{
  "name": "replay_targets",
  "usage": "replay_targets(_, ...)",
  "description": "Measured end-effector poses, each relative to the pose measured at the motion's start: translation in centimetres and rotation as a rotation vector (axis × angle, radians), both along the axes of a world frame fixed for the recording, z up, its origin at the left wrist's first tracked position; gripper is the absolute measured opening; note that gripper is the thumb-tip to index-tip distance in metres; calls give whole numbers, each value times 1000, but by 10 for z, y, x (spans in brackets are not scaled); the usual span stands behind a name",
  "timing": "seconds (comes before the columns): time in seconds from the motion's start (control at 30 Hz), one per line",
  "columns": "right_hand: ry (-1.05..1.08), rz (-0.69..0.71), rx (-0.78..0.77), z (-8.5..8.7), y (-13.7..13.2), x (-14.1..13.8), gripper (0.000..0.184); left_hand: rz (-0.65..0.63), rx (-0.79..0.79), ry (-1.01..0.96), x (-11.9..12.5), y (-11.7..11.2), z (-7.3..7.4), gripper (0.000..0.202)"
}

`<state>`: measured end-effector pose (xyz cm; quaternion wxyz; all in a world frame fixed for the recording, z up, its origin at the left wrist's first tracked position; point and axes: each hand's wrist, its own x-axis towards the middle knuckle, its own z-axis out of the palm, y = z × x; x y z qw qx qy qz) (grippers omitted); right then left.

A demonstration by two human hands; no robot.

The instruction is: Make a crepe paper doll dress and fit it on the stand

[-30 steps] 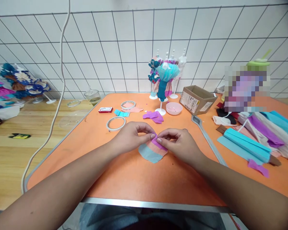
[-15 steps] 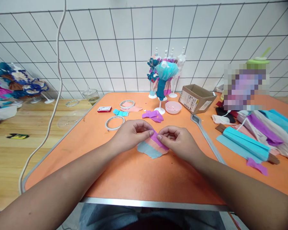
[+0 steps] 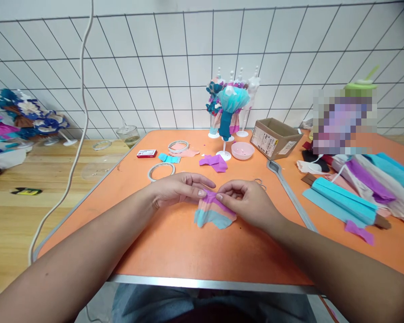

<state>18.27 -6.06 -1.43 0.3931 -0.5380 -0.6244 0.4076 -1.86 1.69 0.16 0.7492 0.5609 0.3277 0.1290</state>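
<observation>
Between my hands is a layered piece of crepe paper (image 3: 215,211), purple at the top, peach in the middle and light blue at the bottom. Its purple edge is gathered into small folds. My left hand (image 3: 183,188) pinches the upper left of that edge with the thumb, its index finger stretched out above. On the upper right, my right hand (image 3: 244,197) pinches the same edge between thumb and curled fingers. Scissor handles (image 3: 261,184) show partly behind my right hand. Beyond the hands lies a folded purple paper scrap (image 3: 214,162).
Tape rolls (image 3: 161,172), a small red-and-white box (image 3: 147,154) and a pink bowl (image 3: 242,151) lie on the orange table (image 3: 188,260). Paper-dressed mannequin stands (image 3: 234,101) and a cardboard box (image 3: 276,138) stand behind. Rolled crepe paper (image 3: 343,202) lies right. A white cable (image 3: 84,89) hangs left.
The crepe paper has turned more upright, its blue edge now hanging lower, and its purple edge is more gathered. My left fingers have straightened somewhat. Scissor handles now show beside my right hand.
</observation>
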Motion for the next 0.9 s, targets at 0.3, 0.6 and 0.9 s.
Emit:
replay_targets(0.3, -19, 25, -26, -4, 3, 2, 11, 3, 10, -10, -1, 0, 3, 27)
replay_targets(0.6, -14, 8, -34, -2, 3, 1, 11, 47, 19, 5, -3, 3, 0, 16)
replay_targets(0.9, -14, 16, -71, -4, 5, 2, 12, -5, 30, 30, -7, 9, -4, 20)
